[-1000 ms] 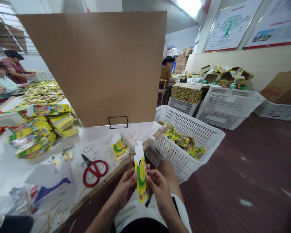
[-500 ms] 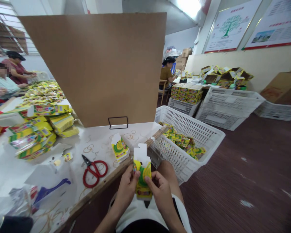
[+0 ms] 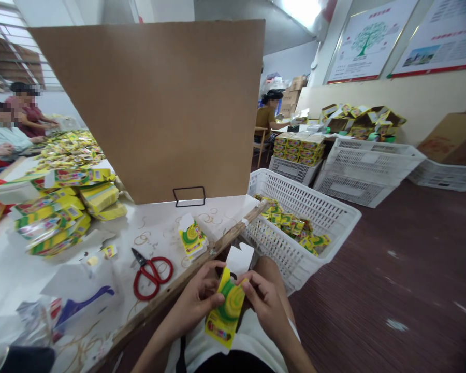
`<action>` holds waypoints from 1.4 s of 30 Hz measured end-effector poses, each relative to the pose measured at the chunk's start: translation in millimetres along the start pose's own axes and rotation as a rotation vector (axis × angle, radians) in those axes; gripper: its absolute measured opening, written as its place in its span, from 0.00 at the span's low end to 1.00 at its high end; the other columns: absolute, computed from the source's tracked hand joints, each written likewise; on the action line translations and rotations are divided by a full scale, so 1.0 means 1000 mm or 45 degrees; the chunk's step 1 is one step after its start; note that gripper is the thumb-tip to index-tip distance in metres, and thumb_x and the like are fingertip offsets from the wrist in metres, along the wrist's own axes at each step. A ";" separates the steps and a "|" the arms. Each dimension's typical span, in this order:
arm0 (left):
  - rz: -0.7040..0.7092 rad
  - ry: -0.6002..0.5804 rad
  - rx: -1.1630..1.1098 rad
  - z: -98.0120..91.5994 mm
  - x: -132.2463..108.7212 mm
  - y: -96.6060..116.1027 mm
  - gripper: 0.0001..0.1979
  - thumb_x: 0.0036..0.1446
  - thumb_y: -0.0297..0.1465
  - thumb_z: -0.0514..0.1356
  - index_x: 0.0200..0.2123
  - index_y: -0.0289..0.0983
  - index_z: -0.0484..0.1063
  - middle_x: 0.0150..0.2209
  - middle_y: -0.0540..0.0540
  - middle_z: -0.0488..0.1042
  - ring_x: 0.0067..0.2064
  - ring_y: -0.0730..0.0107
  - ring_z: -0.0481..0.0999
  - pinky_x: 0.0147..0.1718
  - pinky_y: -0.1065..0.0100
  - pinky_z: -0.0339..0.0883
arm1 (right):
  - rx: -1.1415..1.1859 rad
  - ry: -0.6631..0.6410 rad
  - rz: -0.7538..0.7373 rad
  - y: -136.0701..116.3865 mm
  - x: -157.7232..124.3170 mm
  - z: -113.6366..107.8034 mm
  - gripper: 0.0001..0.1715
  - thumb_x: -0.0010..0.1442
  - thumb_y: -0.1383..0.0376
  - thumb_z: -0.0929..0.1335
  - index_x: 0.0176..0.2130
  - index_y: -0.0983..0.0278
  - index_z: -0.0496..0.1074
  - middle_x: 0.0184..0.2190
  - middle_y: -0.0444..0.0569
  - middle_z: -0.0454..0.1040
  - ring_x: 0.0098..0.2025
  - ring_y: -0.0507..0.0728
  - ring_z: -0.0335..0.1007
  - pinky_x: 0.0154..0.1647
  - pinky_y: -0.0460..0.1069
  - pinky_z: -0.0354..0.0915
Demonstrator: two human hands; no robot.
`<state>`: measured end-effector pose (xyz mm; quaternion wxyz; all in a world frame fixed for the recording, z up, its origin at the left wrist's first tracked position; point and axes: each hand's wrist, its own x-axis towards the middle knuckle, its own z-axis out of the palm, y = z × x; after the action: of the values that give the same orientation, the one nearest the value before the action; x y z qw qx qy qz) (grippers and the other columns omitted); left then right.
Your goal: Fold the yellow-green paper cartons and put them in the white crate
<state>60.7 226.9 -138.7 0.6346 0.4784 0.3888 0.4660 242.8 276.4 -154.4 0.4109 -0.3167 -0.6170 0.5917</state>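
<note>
Between my hands, over my lap, is a small yellow-and-green printed carton [image 3: 228, 305], tilted, with its white top flap standing up and its top end open. My left hand [image 3: 198, 295] grips its left side, thumb on the printed front. At the upper right edge, my right hand [image 3: 264, 298] pinches the carton near the opening; some fingertips are hidden behind it. On the table just beyond my left hand lies a small stack of flat cartons [image 3: 193, 237]. Red-handled scissors [image 3: 151, 273] rest to the left of that stack.
A white plastic crate [image 3: 306, 202] holding many small packed cartons stands right of the table [image 3: 159, 217]. A large cardboard sheet [image 3: 159, 109] rises at the back. Bundled flat cartons [image 3: 54, 220] lie left, with rubber bands scattered about. Other people sit far left and beyond the crate.
The carton has turned from upright to a tilt, its top leaning right, and its opening has widened. My left hand has shifted slightly left, and my right hand has moved up to its top edge.
</note>
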 end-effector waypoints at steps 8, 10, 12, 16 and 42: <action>0.059 -0.037 0.005 0.011 0.001 -0.002 0.12 0.54 0.32 0.63 0.38 0.37 0.62 0.33 0.49 0.71 0.36 0.71 0.72 0.34 0.73 0.63 | -0.176 0.040 -0.146 -0.003 -0.001 0.002 0.14 0.62 0.60 0.64 0.33 0.65 0.75 0.28 0.48 0.71 0.31 0.54 0.67 0.32 0.47 0.63; 0.073 -0.013 -0.014 0.014 0.002 -0.003 0.17 0.55 0.32 0.62 0.45 0.39 0.59 0.35 0.48 0.71 0.37 0.69 0.73 0.36 0.70 0.65 | -0.079 0.163 -0.138 -0.004 -0.001 0.005 0.15 0.61 0.61 0.65 0.48 0.62 0.69 0.31 0.48 0.73 0.33 0.55 0.69 0.33 0.47 0.66; 0.084 0.016 -0.014 0.016 0.001 -0.003 0.30 0.56 0.31 0.62 0.57 0.42 0.48 0.39 0.45 0.72 0.41 0.64 0.74 0.39 0.65 0.67 | -0.016 0.258 -0.148 -0.006 -0.001 0.005 0.26 0.60 0.62 0.67 0.57 0.61 0.60 0.34 0.48 0.74 0.35 0.55 0.71 0.35 0.47 0.68; 0.091 0.021 0.023 0.015 0.001 -0.005 0.34 0.55 0.31 0.62 0.60 0.39 0.48 0.45 0.38 0.72 0.47 0.57 0.73 0.44 0.61 0.67 | -0.054 0.189 -0.133 -0.009 0.002 -0.001 0.21 0.59 0.62 0.67 0.52 0.62 0.68 0.38 0.51 0.75 0.41 0.58 0.72 0.41 0.49 0.68; 0.159 0.165 0.289 0.017 0.006 -0.011 0.24 0.57 0.28 0.59 0.58 0.41 0.63 0.54 0.41 0.70 0.54 0.58 0.69 0.53 0.61 0.61 | -0.457 0.080 0.061 0.001 0.001 0.005 0.15 0.57 0.65 0.66 0.46 0.62 0.68 0.20 0.42 0.71 0.22 0.56 0.67 0.24 0.47 0.60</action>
<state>80.8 227.3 -145.0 0.5197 0.5393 0.4487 0.4875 237.6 274.9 -154.9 0.3527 -0.4179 -0.6919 0.4714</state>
